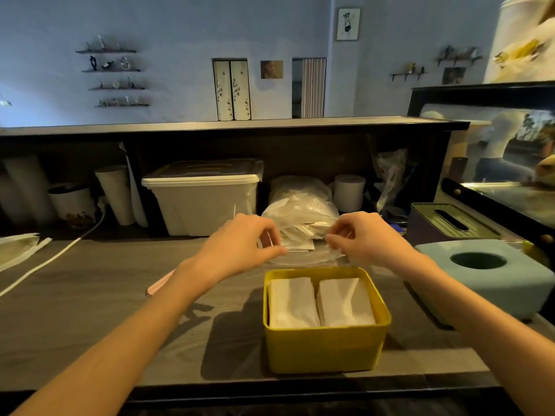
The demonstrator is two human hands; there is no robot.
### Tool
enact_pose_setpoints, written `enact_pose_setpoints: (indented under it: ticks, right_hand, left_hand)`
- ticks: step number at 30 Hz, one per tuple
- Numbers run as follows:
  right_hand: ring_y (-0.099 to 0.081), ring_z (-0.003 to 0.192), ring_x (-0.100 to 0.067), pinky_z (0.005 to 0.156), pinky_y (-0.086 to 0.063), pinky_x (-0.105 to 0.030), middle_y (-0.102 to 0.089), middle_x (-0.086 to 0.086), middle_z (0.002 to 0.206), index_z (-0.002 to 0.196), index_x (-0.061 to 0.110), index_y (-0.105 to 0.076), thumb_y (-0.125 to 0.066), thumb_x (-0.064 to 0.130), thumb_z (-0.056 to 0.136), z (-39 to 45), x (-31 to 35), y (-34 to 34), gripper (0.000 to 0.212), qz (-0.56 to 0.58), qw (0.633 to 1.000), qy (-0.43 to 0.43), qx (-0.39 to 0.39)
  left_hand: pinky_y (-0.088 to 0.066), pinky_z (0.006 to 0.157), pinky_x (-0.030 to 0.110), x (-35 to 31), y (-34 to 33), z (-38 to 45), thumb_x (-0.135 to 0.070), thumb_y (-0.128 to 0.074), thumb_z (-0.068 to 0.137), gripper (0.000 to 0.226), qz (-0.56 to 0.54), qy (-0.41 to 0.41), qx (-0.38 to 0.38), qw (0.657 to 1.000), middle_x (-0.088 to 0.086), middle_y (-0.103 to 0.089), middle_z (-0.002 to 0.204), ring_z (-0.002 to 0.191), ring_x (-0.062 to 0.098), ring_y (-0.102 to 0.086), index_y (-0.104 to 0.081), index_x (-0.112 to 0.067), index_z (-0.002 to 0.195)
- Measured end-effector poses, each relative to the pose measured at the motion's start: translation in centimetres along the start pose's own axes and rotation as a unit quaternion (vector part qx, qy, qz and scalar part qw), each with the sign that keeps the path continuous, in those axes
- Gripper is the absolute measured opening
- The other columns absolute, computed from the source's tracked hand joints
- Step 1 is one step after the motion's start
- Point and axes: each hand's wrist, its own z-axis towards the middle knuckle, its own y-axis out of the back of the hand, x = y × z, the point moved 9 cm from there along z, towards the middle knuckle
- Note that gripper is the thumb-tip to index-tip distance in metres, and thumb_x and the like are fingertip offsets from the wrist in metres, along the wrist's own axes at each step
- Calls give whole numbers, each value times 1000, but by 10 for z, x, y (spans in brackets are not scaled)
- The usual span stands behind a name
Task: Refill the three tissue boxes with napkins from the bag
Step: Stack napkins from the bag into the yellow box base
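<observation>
A yellow tissue box [326, 346] stands open near the counter's front edge, with two stacks of white napkins [321, 301] side by side inside. Just behind it lies a clear plastic bag [300, 214] holding more napkins. My left hand [240, 244] pinches the bag's open edge on the left, and my right hand [365, 237] pinches it on the right. A light blue tissue box [492, 283] with a round hole in its top sits to the right. Behind that stands a dark box with a green slotted lid [450, 222].
A white lidded storage bin [201, 199] stands at the back under a shelf, with paper cup stacks [115, 193] and a white container [348, 192] beside it. A white cable [51, 259] crosses the counter on the left. A pink flat thing [156, 286] lies by my left forearm.
</observation>
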Motion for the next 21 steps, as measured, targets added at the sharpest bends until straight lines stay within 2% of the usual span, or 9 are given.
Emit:
enact_pose_setpoints:
  ticks: [4, 6, 8, 10, 12, 14, 17, 19, 21]
  right_hand:
    - [-65, 91, -3, 78, -56, -21, -69, 11, 105, 125, 24, -64, -72, 26, 95, 37, -52, -47, 31, 27, 999, -15, 40]
    - [-64, 98, -4, 91, -58, -28, -68, 9, 112, 130, 21, -63, -74, 22, 93, 55, -61, -63, 39, 42, 999, 14, 18]
    - [-63, 106, -6, 98, -56, -31, -68, 5, 121, 132, 20, -63, -78, 19, 89, 72, -62, -74, 45, 52, 997, 58, -18]
    - [-61, 113, -10, 100, -53, -35, -67, 3, 126, 134, 21, -62, -79, 24, 88, 89, -60, -82, 50, 28, 993, 103, -57]
    - [-59, 120, -17, 103, -50, -38, -66, 1, 129, 140, 22, -58, -78, 31, 88, 103, -61, -94, 57, -30, 988, 122, -88]
    - [-58, 123, -24, 103, -48, -41, -66, -3, 131, 141, 22, -59, -76, 34, 88, 112, -62, -104, 56, -68, 982, 120, -126]
    - [-58, 123, -22, 102, -48, -40, -67, -1, 130, 136, 23, -64, -74, 30, 91, 116, -60, -111, 46, -47, 975, 131, -170]
    - [-60, 120, -17, 101, -51, -36, -70, 1, 126, 131, 22, -68, -74, 20, 91, 117, -61, -108, 40, -15, 971, 143, -189]
    - [-63, 116, -16, 100, -53, -37, -71, 0, 123, 127, 18, -71, -74, 16, 91, 116, -63, -103, 36, 3, 968, 147, -204]
  left_hand:
    - [-60, 82, 30, 34, -38, 34, -33, -64, 97, 16, -41, 39, 55, 997, -11, -71, 93, 81, 2, -67, -70, -24, 110]
    - [-61, 78, 27, 50, -65, 51, -25, -62, 100, 18, -95, 54, 86, 990, -8, -73, 97, 83, 5, -70, -68, -21, 116]
    - [-62, 72, 28, 65, -87, 68, -19, -59, 101, 25, -186, 82, 84, 975, -2, -72, 107, 87, 14, -72, -63, -20, 126]
    - [-62, 69, 32, 80, -97, 87, -16, -59, 101, 38, -249, 102, 19, 963, 2, -66, 118, 88, 23, -72, -52, -19, 138]
    - [-61, 69, 33, 88, -99, 99, -14, -58, 101, 46, -267, 103, -81, 955, -2, -62, 114, 86, 23, -70, -43, -22, 144]
    - [-59, 65, 28, 91, -107, 101, -12, -56, 101, 41, -306, 115, -151, 933, -3, -61, 108, 80, 21, -69, -45, -22, 140]
    - [-60, 70, 36, 95, -119, 99, -12, -55, 101, 31, -335, 128, -212, 909, -4, -61, 105, 79, 20, -68, -48, -27, 128]
    - [-61, 75, 43, 98, -118, 99, -14, -55, 101, 29, -340, 121, -227, 905, -7, -61, 106, 81, 18, -67, -49, -28, 125]
    - [-60, 75, 47, 103, -113, 96, -14, -55, 101, 26, -342, 112, -237, 903, -6, -62, 105, 79, 18, -67, -50, -27, 122]
